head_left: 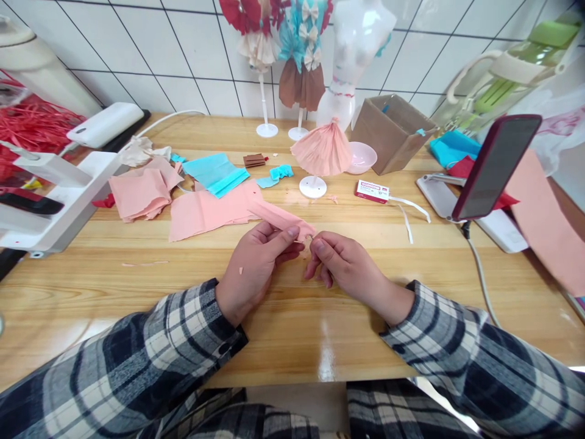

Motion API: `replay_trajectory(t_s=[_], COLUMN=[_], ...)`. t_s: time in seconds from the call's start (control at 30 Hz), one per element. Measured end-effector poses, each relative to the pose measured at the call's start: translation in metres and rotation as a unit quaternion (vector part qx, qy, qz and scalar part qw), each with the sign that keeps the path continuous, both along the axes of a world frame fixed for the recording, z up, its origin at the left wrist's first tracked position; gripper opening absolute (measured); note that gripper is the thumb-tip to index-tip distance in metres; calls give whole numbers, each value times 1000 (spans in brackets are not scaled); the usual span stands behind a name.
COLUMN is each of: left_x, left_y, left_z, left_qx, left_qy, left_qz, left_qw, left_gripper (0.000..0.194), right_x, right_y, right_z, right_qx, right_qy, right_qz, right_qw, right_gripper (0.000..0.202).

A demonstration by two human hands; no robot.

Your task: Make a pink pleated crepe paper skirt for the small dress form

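My left hand (254, 263) is closed on a folded strip of pink crepe paper (278, 216), thumb on top. The strip slants up and left from my fingers over a larger pink crepe sheet (205, 210). At the strip's lower right end, my right hand (345, 259) is pinched, thumb against index finger. A tiny pale piece shows at its fingertips, too small to name. One small pink scrap clings to the back of my left hand. Beyond my hands, a pleated pink paper skirt (323, 149) hangs on a small white stand (313, 187).
Behind are two stands with a blue-and-brown paper dress (301, 73) and a red-and-cream one (258, 42), a white mannequin (354, 55), a brown box (388, 131) and a pink bowl (362, 158). A phone (498, 164) stands right; a power strip (59, 201) lies left.
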State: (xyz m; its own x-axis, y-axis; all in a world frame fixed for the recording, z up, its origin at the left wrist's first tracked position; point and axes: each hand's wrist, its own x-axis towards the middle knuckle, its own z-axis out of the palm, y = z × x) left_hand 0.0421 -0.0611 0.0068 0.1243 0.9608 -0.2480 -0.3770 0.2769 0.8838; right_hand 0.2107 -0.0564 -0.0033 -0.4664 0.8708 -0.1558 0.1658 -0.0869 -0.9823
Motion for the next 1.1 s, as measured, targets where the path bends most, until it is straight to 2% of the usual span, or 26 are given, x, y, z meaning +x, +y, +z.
replay_trajectory(t_s=[0.6, 1.1], left_x=[1, -1], left_y=[0, 2], left_z=[2, -2], left_qx=[-30, -29], left_qy=[8, 7], left_qz=[12, 17], left_qw=[999, 999], left_gripper=[18, 19], right_x=[-1, -1], right_y=[-1, 0], right_z=[2, 3], right_qx=[-12, 15], right_qy=[-9, -41], right_qz=[-3, -6], right_qw=[1000, 999], right_gripper=[42, 48])
